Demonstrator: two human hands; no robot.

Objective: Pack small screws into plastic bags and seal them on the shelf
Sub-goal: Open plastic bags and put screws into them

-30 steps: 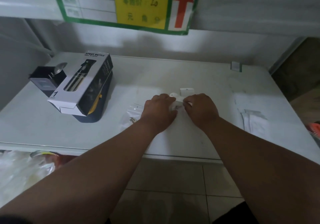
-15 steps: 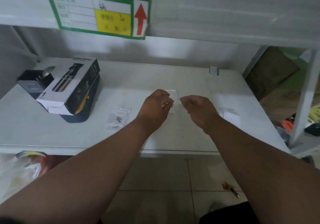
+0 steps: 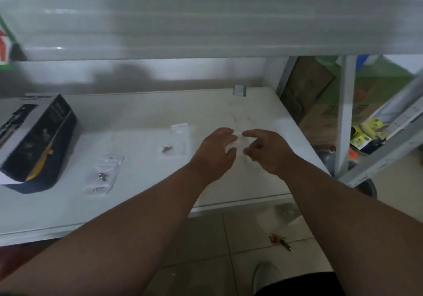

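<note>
Both hands, left (image 3: 216, 151) and right (image 3: 265, 150), hover half open over the shelf (image 3: 142, 206); I cannot tell if they hold a clear bag. Two bags with screws (image 3: 103, 174) (image 3: 177, 140) lie to the left. A loose bag could slip and spill.

On the shelf (image 3: 142, 204), the boxed spray bottle (image 3: 34, 140) lies at nine o'clock. One bagged set of screws (image 3: 104, 174) sits just right of it; a second bag (image 3: 177, 142) lies farther toward one o'clock. Both hands (image 3: 215, 153) (image 3: 267, 151) hover at three o'clock of that bag. A small tag (image 3: 239, 90) stands at the back edge, twelve o'clock of the hands.
</note>
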